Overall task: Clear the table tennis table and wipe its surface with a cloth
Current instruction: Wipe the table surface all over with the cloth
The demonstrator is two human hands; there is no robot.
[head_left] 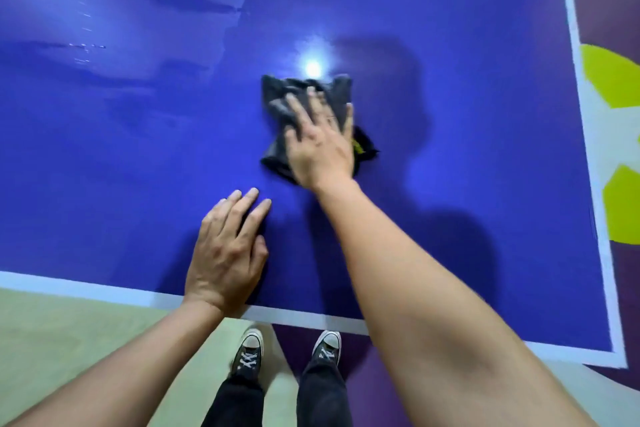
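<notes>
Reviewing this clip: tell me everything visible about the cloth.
The cloth is dark grey, soft-looking fabric, crumpled into an uneven bunch with folds sticking out at its far corners. A small yellow-green patch at its right edge is too blurred to identify. It lies on the blue table, beyond the near white line. The right hand presses flat on it, fingers straight and spread, covering its near part.

Cloth point(304, 114) on table point(121, 149), under right hand point(320, 146); left hand point(227, 253) nearer.
</notes>
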